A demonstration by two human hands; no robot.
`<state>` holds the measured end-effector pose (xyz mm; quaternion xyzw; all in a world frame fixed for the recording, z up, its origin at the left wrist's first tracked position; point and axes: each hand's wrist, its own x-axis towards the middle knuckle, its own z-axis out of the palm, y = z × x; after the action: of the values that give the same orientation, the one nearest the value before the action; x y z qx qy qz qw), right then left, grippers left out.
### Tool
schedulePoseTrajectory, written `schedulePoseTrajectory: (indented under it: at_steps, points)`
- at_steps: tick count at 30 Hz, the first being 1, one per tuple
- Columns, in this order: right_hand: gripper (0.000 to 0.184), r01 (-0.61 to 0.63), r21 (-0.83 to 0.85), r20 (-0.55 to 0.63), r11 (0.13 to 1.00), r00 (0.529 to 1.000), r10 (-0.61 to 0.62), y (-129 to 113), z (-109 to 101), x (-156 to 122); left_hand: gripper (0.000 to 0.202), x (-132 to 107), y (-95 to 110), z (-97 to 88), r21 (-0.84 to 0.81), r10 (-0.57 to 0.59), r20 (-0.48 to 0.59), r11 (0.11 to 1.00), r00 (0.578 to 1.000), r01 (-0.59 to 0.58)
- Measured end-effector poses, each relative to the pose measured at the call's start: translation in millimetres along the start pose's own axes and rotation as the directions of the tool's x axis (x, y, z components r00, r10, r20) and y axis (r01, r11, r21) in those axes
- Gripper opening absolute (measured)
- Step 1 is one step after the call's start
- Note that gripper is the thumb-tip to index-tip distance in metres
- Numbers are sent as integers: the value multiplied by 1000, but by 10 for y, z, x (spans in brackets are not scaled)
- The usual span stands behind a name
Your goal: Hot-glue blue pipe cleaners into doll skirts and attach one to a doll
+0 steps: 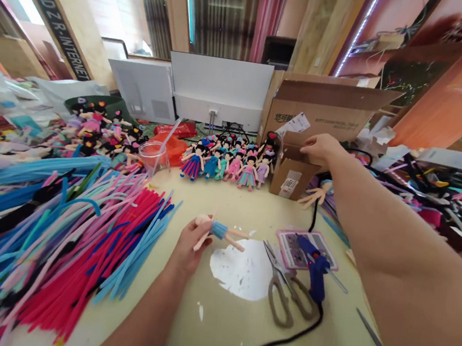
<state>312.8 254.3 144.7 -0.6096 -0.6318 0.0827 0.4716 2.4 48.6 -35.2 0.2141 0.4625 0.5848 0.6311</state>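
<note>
Perhaps slackening fingertips would drop the blue-clad doll the left hand is pinching, while a small box is standing by the right hand, its finger grip unclear.

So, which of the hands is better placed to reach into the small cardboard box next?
Probably the right hand: it is at the top of the small cardboard box. The left hand is farther away and holds the blue-clad doll.

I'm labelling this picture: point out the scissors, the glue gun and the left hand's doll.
Scissors (280, 269), head view: around the pivot.
Glue gun (318, 263), head view: blue body.
Doll (219, 230), head view: blue outfit.
</note>
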Motion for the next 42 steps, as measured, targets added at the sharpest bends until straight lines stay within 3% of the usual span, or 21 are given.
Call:
schedulePoseTrajectory:
  at_steps: [5,8,9,11,13,16,18,21,26,30,32,34,36,37,39,40,42]
  points:
    - [42,-149,-216,23,965,987,157,20,-35,-133,38,-2,8,6,20,-1,18,1000,1000,0]
    - [47,-131,-293,65,947,986,156,-227,-143,-362,40,-26,3,29,45,14,41,999,999,-16]
    - [47,-70,-256,107,964,989,100,-336,-169,-505,40,-35,2,36,54,20,57,998,998,-23]
    - [44,54,-100,189,993,981,-35,-537,-199,-916,40,-59,2,51,79,24,100,996,995,-32]
    - [29,197,6,270,980,944,-192,-650,-198,-1459,40,-97,7,72,121,20,158,992,987,-39]
    - [9,232,59,500,971,835,-230,-580,-105,-2299,41,-187,9,131,174,26,249,982,968,-72]
    - [14,133,91,561,987,812,-161,-429,18,-2724,41,-257,-5,186,187,38,298,977,954,-97]
    - [31,-134,253,597,958,801,-46,-236,220,-3069,42,-343,-43,261,197,45,342,973,938,-118]
    - [35,-542,468,676,698,728,112,-227,316,-3190,47,-411,-67,296,159,-23,491,985,871,-63]
    - [39,-676,522,715,520,679,166,-261,237,-3211,47,-437,-46,288,122,-70,607,992,791,-6]
    - [40,-693,526,720,493,672,174,-238,230,-3222,50,-448,-46,292,144,-87,632,990,770,-6]
    - [39,-690,510,729,514,664,168,-197,251,-3234,53,-453,-59,302,167,-86,626,986,775,-26]
    - [34,-622,507,691,597,707,151,-157,276,-3247,51,-450,-78,314,170,-57,597,984,801,-57]
    - [31,-542,510,629,668,765,141,-145,280,-3254,48,-445,-87,320,167,-41,578,984,815,-69]
    - [23,-280,474,414,835,907,70,-145,259,-3268,45,-432,-100,330,164,-20,542,983,840,-83]
    - [18,-121,419,293,900,956,-8,-158,235,-3276,43,-426,-104,334,166,-12,528,982,849,-89]
    - [12,153,271,128,950,973,-193,-201,174,-3293,40,-416,-107,340,173,2,510,979,860,-105]
